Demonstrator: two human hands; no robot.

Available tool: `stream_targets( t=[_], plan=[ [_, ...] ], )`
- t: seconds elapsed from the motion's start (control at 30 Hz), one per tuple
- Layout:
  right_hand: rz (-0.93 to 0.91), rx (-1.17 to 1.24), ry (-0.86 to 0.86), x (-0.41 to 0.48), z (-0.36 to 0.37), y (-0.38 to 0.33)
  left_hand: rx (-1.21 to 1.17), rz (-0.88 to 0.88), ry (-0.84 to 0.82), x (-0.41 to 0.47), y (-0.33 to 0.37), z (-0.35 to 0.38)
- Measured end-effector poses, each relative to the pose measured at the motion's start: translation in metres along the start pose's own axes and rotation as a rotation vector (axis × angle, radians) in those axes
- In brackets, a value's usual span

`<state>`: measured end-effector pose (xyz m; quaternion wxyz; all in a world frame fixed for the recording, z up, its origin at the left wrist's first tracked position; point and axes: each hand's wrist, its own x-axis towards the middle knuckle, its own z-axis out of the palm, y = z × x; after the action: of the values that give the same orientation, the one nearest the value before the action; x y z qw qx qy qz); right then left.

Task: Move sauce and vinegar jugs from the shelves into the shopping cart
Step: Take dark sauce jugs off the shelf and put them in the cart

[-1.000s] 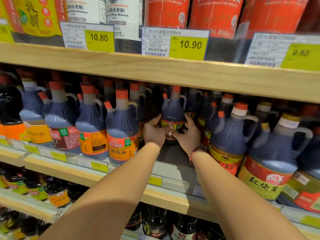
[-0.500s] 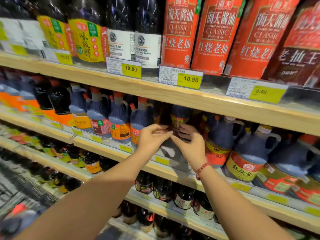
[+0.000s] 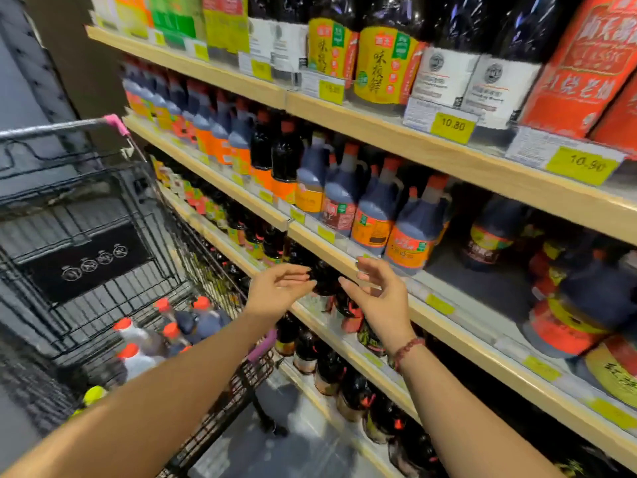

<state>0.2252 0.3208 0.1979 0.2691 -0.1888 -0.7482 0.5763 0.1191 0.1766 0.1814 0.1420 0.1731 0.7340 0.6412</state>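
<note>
Both of my hands hover in front of the middle shelf's edge and hold nothing. My left hand (image 3: 279,288) and my right hand (image 3: 382,298) face each other, fingers spread, a short gap between them. Dark sauce jugs with orange caps (image 3: 375,208) line the middle shelf above them. One dark jug (image 3: 493,232) stands set back on the shelf, behind a bare patch (image 3: 482,281). The black wire shopping cart (image 3: 103,188) stands to the left, with several orange-capped jugs (image 3: 203,319) lying in its basket.
Tall bottles with yellow and red labels (image 3: 386,63) fill the top shelf, with yellow price tags (image 3: 451,125) along its edge. Small dark bottles (image 3: 327,370) crowd the lower shelves. The cart's pink-tipped handle (image 3: 115,122) is close to the shelving. Larger red-labelled jugs (image 3: 579,305) stand at the right.
Both hands have come off the set-back jug and drawn out of the shelf, empty. The view has swung left, bringing the cart into sight.
</note>
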Motion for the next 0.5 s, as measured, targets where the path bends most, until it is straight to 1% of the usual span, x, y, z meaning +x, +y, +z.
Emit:
stream_targets(
  t=[0.07, 0.13, 0.2, 0.3, 0.43, 0.5],
  plan=[
    [0.007, -0.004, -0.05, 0.002, 0.029, -0.001, 0.0, -0.036, 0.055, 0.0, -0.012, -0.034],
    [0.006, -0.022, -0.096, 0.004, 0.062, 0.0, 0.051, -0.044, 0.098, -0.004, -0.025, -0.071],
    [0.015, -0.065, -0.16, 0.006, 0.097, 0.002, -0.007, -0.091, 0.157, -0.007, -0.04, -0.11],
    [0.02, -0.063, -0.245, 0.007, 0.149, 0.006, 0.078, -0.087, 0.218, -0.012, -0.065, -0.16],
    [0.099, -0.041, -0.314, 0.004, 0.212, 0.023, 0.088, -0.147, 0.306, -0.021, -0.096, -0.211],
    [0.14, -0.082, -0.382, 0.002, 0.236, 0.038, 0.094, -0.195, 0.309, -0.025, -0.11, -0.228]
  ],
)
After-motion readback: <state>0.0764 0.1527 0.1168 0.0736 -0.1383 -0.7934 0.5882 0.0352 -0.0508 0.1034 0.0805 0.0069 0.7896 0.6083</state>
